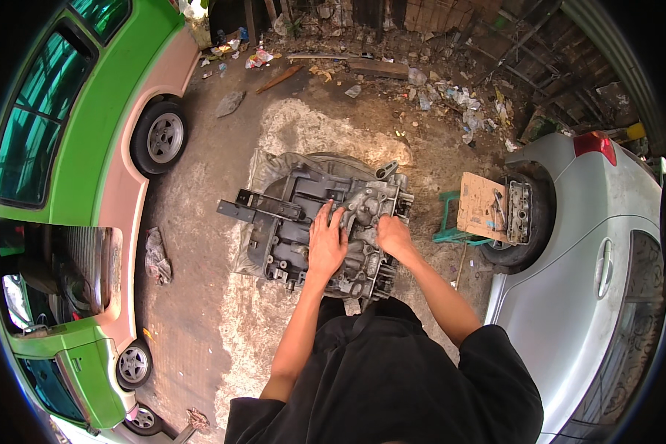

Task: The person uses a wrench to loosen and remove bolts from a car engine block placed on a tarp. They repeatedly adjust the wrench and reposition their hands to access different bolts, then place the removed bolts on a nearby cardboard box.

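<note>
A grey metal engine block (362, 211) with a dark plate part (281, 222) bolted on lies on a tyre on the dirt ground in front of me. My left hand (325, 240) rests flat on top of the block, fingers spread and pointing away. My right hand (394, 235) presses on the block's right side with fingers curled over the casting; whether it grips anything is hidden. A black bracket (255, 209) sticks out from the block to the left.
A green and pink vehicle (81, 148) stands at the left, a silver car (592, 251) at the right. Beside the car's wheel, a green stool (448, 222) carries cardboard (481, 207) with tools and a metal part (519, 211). A rag (157, 255) lies left; litter (451, 96) lies beyond.
</note>
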A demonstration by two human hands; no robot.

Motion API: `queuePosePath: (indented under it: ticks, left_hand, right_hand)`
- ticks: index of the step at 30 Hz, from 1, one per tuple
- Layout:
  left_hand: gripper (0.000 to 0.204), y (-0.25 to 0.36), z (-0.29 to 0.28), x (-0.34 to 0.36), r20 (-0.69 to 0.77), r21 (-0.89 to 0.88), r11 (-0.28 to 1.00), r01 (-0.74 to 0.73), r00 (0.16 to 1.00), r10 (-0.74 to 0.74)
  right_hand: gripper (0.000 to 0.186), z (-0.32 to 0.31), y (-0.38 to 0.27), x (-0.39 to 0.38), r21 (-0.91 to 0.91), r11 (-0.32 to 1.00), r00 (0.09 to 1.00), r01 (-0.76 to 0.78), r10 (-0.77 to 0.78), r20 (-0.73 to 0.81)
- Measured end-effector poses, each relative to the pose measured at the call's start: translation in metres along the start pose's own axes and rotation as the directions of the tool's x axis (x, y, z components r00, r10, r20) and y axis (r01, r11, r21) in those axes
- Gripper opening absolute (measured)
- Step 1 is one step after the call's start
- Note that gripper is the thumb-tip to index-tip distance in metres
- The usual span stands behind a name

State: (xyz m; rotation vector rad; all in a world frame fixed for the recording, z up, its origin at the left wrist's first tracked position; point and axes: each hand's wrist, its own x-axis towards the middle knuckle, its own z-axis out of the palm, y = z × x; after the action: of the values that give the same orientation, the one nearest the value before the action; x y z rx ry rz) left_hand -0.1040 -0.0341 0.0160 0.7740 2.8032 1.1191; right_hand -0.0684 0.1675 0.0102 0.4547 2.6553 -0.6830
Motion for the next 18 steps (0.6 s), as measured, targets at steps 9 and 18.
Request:
queuePosePath:
  ticks: [9,18]
  left_hand:
    - [0.055,-0.001,0.001,0.001,0.003,0.012,1.0,-0.007,1.0,0.007]
    - [0.054,-0.003,0.002,-0.001,0.0,0.015,1.0,-0.012,1.0,0.012]
  right_hand:
    - [0.029,0.027,0.003,-0.026,0.413,0.911,0.975,0.01,0.082,-0.205]
    - [0.025,-0.026,0.028,-0.027,0.165,0.983,0.995,0.078,-0.067,-0.071]
